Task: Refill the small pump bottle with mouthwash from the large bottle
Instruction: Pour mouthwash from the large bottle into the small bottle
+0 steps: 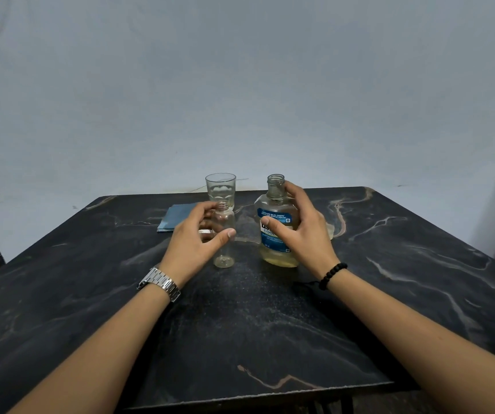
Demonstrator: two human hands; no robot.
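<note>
Far left lies a blue cloth (174, 220). Our left hand (194, 240) curls around the small pump bottle (224, 234) — uncapped, empty, upright at the table's middle, a glass (220, 188) just behind it. Just right, our right hand (303, 225) grasps the large bottle (276, 231), also uncapped. The small neck is narrow — a fast tilt could spill mouthwash over it, we judge.

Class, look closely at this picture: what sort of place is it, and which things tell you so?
Probably a plain room at home, not a lab: a dark marbled table against a bare pale wall, with a drinking glass and a folded blue cloth on it.
</note>
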